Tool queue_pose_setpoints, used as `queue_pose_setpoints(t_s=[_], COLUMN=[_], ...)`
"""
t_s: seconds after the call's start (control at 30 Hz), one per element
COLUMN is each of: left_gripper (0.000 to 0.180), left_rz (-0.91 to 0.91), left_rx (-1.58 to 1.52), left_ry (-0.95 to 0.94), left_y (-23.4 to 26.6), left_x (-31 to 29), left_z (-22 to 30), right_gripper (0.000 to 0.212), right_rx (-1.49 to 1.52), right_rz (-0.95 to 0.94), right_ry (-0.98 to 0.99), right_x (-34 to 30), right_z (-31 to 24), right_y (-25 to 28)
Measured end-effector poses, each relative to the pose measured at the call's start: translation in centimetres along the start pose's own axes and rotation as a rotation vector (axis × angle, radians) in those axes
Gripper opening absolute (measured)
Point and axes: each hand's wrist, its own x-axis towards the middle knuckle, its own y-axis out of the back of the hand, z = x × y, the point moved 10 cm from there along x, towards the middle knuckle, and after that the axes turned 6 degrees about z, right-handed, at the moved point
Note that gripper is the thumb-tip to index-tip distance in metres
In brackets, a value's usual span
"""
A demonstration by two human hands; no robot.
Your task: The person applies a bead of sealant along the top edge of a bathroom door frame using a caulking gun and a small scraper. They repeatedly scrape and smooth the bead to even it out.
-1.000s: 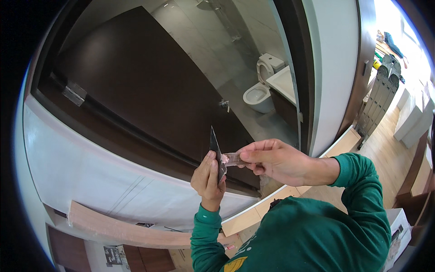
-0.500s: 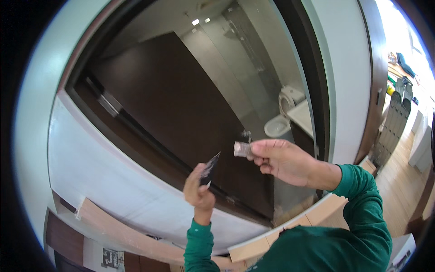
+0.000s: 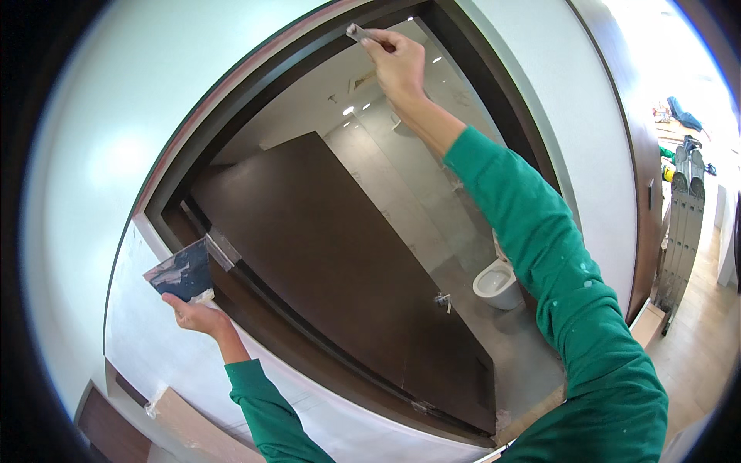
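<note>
Left hand (image 3: 199, 316) at 8 o'clock, thumb at lower edge of dark flat plate (image 3: 185, 270), gripping it, other fingers largely hidden. Plate toward 9 o'clock, tilted, pale smears on face, just beside hinge (image 3: 224, 250) in view. Right hand (image 3: 401, 68) at 12 o'clock, arm outstretched, thumb and fingers pinching small strip (image 3: 357, 32). Strip before upper part of door frame (image 3: 472, 60); contact cannot be told. Brown door (image 3: 340, 270) at centre, ajar. Toilet (image 3: 498, 285) at 4 o'clock; folded ladder (image 3: 681, 247) at 3 o'clock.
</note>
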Motion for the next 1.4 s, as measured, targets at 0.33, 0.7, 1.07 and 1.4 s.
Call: queue_pose_setpoints(t_s=[0.33, 0.7, 1.07, 1.4], left_gripper=[0.064, 0.065, 0.065, 0.064], left_rz=[-0.147, -0.15, -0.145, -0.146], left_rx=[-0.037, -0.078, -0.067, -0.029], left_ry=[-0.009, -0.012, -0.014, -0.019], left_y=[0.3, 1.2, 1.2, 1.1], left_x=[5.2, 6.4, 6.2, 5.9], left_z=[-1.6, -2.9, -2.8, -2.5], right_gripper=[0.019, 0.021, 0.028, 0.028], right_rx=[-0.094, -0.098, -0.053, -0.165], right_rz=[0.26, 0.435, 0.344, 0.315], right_ry=[0.109, 0.317, 0.201, 0.28], right_x=[3.4, 4.2, 3.9, 2.8], right_z=[1.9, 1.1, 0.9, -0.3], right_y=[-3.7, -4.6, -5.7, -6.8])
